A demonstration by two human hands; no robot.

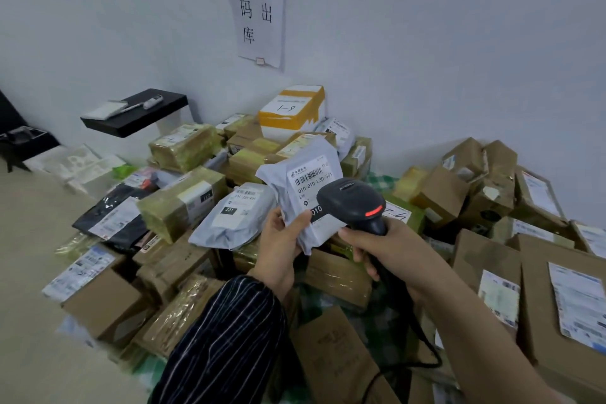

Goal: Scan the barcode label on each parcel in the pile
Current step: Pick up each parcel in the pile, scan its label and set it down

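Observation:
My left hand grips the lower edge of a grey poly-bag parcel and holds it up above the pile, label facing me. Its white barcode label reads 010-010. My right hand holds a black handheld barcode scanner by the handle. The scanner's head sits right in front of the label's lower right part, and a red light glows on its top. Under both hands lies the pile of parcels, brown cartons and grey bags.
A second heap of brown cartons lies at the right. An orange and white box tops the pile against the white wall. A black shelf with a pen sticks out at the left. The scanner's cable runs down over the cartons.

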